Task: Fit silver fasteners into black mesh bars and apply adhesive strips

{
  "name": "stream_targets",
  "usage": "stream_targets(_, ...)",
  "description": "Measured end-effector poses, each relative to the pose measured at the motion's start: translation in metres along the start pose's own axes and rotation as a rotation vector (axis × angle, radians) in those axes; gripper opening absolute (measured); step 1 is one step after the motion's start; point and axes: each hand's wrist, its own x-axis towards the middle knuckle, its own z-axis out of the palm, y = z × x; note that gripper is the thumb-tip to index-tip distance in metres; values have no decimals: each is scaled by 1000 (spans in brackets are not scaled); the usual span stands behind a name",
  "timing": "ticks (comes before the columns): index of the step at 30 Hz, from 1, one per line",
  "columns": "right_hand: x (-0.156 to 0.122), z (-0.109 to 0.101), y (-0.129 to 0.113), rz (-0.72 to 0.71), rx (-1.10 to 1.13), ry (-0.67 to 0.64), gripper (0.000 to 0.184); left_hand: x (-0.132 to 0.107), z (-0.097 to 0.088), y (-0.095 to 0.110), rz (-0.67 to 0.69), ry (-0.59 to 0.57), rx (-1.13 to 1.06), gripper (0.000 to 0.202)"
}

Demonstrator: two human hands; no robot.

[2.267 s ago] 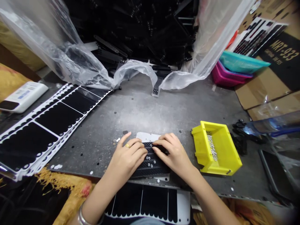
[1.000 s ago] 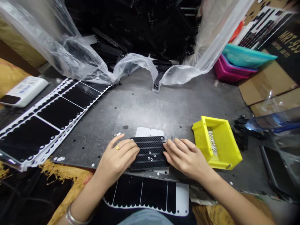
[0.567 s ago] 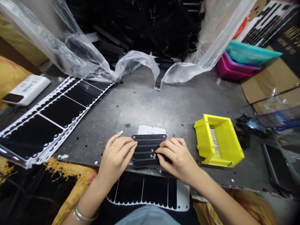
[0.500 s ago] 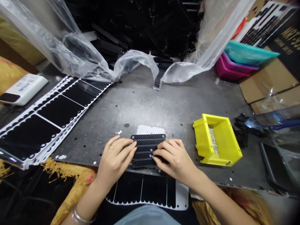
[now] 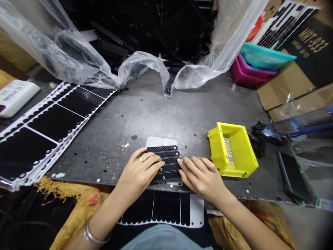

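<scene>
Several black cross-hatched strips (image 5: 169, 160) lie side by side near the table's front edge, with small metal rings on some of them. My left hand (image 5: 140, 170) is over their left part, its fingers drawn together and the tips down on the strips; its thumb is hidden. At the right end of the strips, my right hand (image 5: 201, 173) has thumb and forefinger closed in a pinch beside a ring. Anything between either hand's fingertips is too small or hidden to make out. A white sheet (image 5: 161, 141) shows behind the strips.
At right stands a yellow bin (image 5: 240, 149) of small metal pieces, with a phone (image 5: 293, 175) beyond it. Printed black sheets (image 5: 54, 119) are stacked at left. Clear plastic (image 5: 145, 64) drapes across the back, around black parts. Another black sheet (image 5: 166, 208) hangs below the table edge.
The view has shifted slightly to the right. My left hand has moved right over the strips, and my right hand has moved from their middle to their right end.
</scene>
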Motion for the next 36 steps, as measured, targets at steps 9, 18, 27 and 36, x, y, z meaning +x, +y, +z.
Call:
stream_targets(9,14,-12,22,-262,-35,-48,28,-35,-23,-11,-51,71,184,22)
stream_targets(18,17,-5,41,-223,140,-93,27,-51,-23,-6,-95,57,229,29)
stream_targets(27,34,-1,-14,67,520,-67,14,-50,-29,-14,-63,23,216,31)
stream_targets(36,2,-8,9,71,230,-2,11,-49,-36,-22,-5,-31,258,38)
